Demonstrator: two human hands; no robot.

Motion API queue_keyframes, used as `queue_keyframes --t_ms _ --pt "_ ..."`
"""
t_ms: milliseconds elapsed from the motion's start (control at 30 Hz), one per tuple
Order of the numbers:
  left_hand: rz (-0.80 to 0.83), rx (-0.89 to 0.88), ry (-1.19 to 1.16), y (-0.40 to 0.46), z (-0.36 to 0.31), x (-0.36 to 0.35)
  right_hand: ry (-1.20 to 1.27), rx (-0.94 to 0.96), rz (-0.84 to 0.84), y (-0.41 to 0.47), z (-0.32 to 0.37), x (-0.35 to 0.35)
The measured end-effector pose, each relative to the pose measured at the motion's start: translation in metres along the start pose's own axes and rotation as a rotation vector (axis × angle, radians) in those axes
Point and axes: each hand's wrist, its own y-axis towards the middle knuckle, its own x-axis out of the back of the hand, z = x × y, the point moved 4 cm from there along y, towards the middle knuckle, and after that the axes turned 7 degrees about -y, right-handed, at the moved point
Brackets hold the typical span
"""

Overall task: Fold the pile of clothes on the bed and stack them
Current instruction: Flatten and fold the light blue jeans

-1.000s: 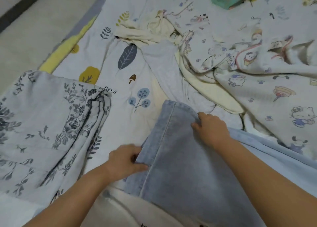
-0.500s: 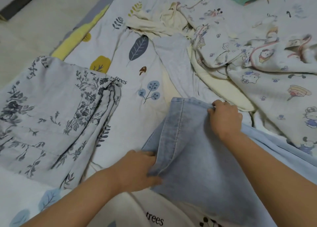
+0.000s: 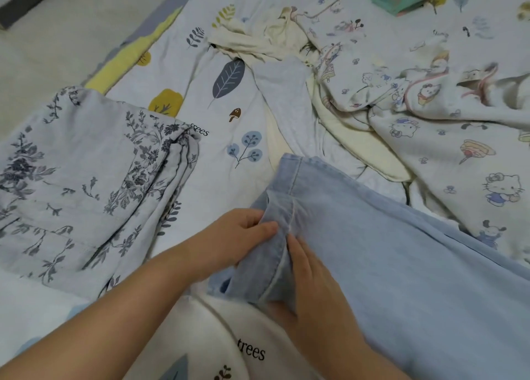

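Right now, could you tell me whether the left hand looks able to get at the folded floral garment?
Probably yes: the floral garment lies just beside the left hand with only bare sheet between, but its fingers would first have to release the jeans.

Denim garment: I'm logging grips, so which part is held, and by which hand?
The left hand pinches the denim garment at its seamed hem edge; the right hand lies flat on it.
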Motion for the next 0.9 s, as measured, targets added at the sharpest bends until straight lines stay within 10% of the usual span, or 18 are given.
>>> queue_keyframes --t_ms 167,333,500,633,833,900 --pt "0.094 0.042 -0.286 -0.007 0.013 -0.003 0.107 -0.055 -0.25 0.003 -0.021 0.018" --pt "-0.018 0.213 -0.076 -0.012 0.069 0.003 -0.023 0.069 0.378 0.01 -0.011 -0.03" --pt "-0.6 0.152 0.514 -0.017 0.096 0.039 -0.13 -0.089 -0.018 0.022 -0.061 0.005" --pt "-0.532 0.224 0.344 -0.011 0.1 0.024 -0.273 -0.312 -0.276 0.055 -0.122 0.05" --pt "-0.431 0.146 0.092 -0.022 0.08 0.008 -0.376 -0.475 0.028 0.095 -0.162 0.058" --pt "-0.435 0.088 0.178 -0.034 0.066 0.016 -0.356 -0.459 -0.11 0.101 -0.164 0.075"
